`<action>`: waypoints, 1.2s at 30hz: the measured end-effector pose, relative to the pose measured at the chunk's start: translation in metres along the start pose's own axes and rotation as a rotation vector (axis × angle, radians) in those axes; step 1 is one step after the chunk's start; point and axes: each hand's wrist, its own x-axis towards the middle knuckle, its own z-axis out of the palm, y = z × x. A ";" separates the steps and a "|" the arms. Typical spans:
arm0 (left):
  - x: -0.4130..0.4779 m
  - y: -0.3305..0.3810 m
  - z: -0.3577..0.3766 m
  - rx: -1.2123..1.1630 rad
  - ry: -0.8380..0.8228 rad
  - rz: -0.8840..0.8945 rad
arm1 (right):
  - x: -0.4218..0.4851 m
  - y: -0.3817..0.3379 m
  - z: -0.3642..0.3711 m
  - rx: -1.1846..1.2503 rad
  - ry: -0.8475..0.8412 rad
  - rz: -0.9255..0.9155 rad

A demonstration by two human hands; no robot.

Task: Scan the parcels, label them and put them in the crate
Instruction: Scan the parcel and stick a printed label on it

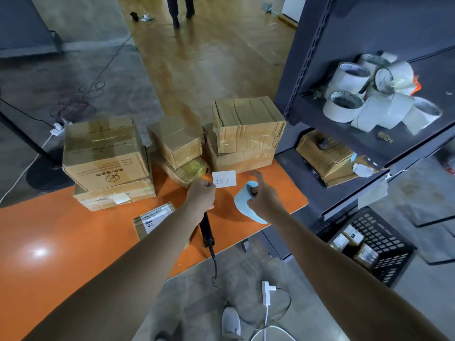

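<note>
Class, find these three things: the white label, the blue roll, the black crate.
white label [225, 178]: head view, middle of its face.
blue roll [242, 202]: head view, its outer side.
black crate [389, 239]: head view, its lattice wall.

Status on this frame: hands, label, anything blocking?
Left hand pinches white label. Right hand grips blue label roll. Flat parcel on table, scanner beside it. No obstruction seen.
</note>
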 end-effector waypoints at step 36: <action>-0.053 -0.066 -0.140 -0.069 0.049 -0.168 | -0.034 -0.112 0.103 0.398 -0.249 -0.032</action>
